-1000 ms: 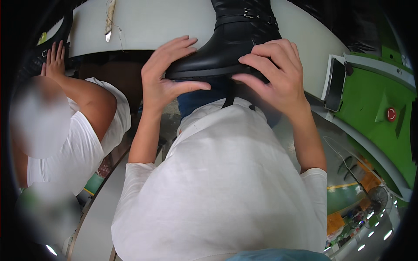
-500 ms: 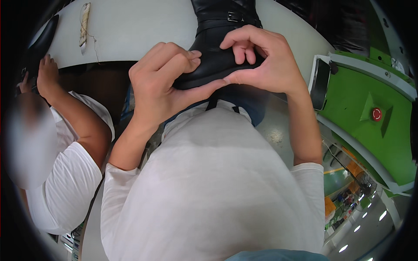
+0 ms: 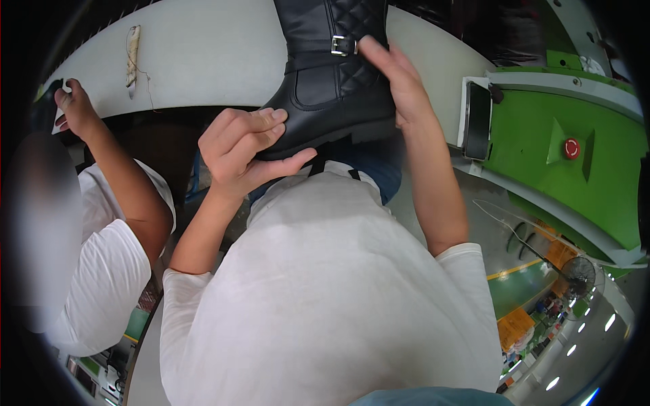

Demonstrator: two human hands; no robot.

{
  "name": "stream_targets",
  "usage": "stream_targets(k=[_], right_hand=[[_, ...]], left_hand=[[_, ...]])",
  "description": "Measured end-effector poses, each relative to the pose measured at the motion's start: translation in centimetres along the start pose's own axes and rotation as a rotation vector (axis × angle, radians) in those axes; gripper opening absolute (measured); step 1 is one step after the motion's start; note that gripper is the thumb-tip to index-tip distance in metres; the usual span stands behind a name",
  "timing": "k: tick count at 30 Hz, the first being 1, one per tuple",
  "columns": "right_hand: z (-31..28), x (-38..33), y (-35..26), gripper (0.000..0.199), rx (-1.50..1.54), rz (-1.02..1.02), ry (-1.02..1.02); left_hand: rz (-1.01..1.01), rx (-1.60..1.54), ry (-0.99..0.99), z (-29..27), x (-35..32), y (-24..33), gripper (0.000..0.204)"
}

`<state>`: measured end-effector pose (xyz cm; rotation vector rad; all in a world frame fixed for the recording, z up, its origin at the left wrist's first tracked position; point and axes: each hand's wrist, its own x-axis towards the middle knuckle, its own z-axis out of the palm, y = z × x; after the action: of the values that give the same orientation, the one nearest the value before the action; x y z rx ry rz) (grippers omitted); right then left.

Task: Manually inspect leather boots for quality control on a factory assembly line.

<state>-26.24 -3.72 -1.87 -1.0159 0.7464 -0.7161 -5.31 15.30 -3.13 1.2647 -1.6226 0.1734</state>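
A black leather boot with a quilted panel and a silver-buckled strap lies in front of me at the table's near edge, its toe pointing left. My left hand grips the toe, fingers on top and thumb along the sole's edge. Against the heel side of the shaft rests my right hand, its fingers stretched out beside the buckle and slightly blurred. The boot's shaft runs out of the upper edge of the picture.
The pale curved table bears a wrapped knife-like tool with a loose thread. At left, a co-worker's hand is near another dark boot. On the right stand a phone and a green machine with a red button.
The boot has turned so its quilted, buckled side shows. My right hand has left the toe area and moved back to the heel and shaft. The co-worker's hand has shifted.
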Motion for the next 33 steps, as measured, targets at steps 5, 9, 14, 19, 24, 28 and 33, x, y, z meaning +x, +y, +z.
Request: stream_targets(k=[5, 9, 14, 19, 24, 28, 33], right_hand=[[0.3, -1.6, -0.4, 0.05, -0.051, 0.145, -0.107], [0.3, -5.5, -2.2, 0.053, -0.141, -0.146, 0.093], [4.3, -8.4, -4.6, 0.053, -0.33, -0.491, 0.332], [5.9, -6.3, 1.4, 0.083, -0.753, -0.833, 0.408], [1.6, -6.2, -2.0, 0.064, -0.19, -0.644, 0.007], [1.8, -3.7, -9.4, 0.041, 0.125, -0.564, -0.001], [7.1, -4.5, -15.2, 0.043, -0.032, -0.728, 0.029]], left_hand=[[-0.021, -0.031, 0.036, -0.4, -0.5, -0.6, 0.048], [-0.2, 0.021, 0.075, -0.2, 1.6, 0.0, 0.046], [-0.26, -0.176, 0.11, 1.3, 6.9, 0.9, 0.084], [0.015, -0.394, 0.014, 3.7, 16.5, 6.6, 0.145], [-0.142, -0.439, -0.086, 3.2, 17.9, 8.2, 0.1], [-0.031, -0.497, -0.061, 3.2, 17.8, 9.2, 0.075], [-0.075, -0.399, -0.011, 2.6, 17.3, 9.7, 0.074]])
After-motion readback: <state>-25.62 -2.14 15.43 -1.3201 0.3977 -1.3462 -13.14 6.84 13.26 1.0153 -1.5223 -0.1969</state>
